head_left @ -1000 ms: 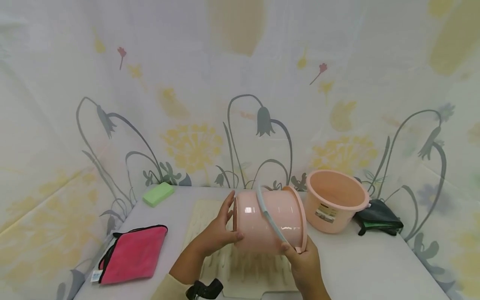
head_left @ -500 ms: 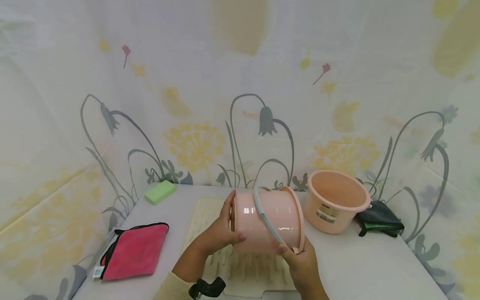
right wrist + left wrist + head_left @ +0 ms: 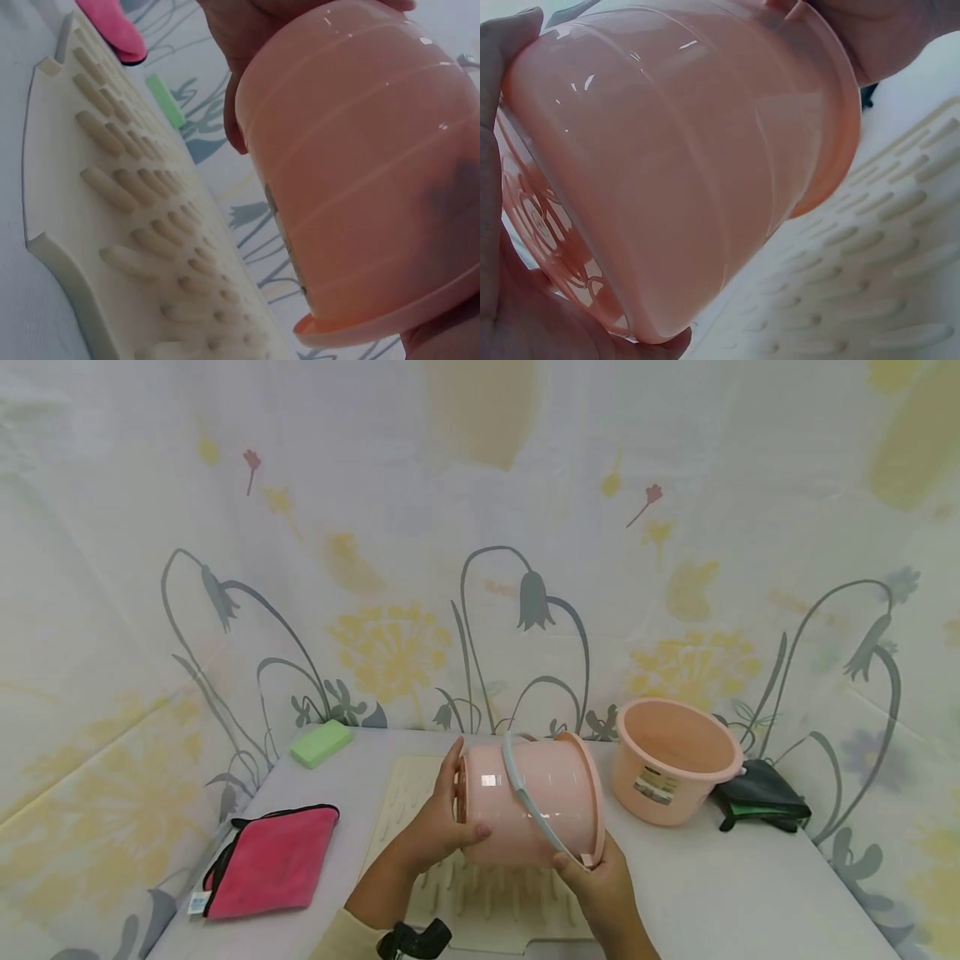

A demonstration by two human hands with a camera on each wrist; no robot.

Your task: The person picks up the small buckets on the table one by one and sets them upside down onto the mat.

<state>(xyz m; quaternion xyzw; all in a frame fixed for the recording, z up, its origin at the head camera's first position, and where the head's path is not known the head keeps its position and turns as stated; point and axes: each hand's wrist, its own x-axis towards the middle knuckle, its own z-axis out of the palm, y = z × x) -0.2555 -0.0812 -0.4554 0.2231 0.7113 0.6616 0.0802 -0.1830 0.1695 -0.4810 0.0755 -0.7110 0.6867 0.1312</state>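
Observation:
A pink plastic bucket lies on its side in the air, base to the left and rim to the right. My left hand grips it at the base end, thumb on the near side and fingers around the bottom edge. At the lower rim, my right hand holds on with the thumb near the end of the pale blue handle. In the left wrist view the bucket's patterned base shows beside the left palm. Below the bucket is a cream pegged drying board.
A second peach bucket with a label stands upright at the back right, beside a black and green folded cloth pouch. A green sponge lies at the back left, and a pink black-edged cloth nearer on the left.
Both hands have shifted the bucket slightly to the left, and its handle now leans a little closer to the base. The grip looks the same, and the other things stay put.

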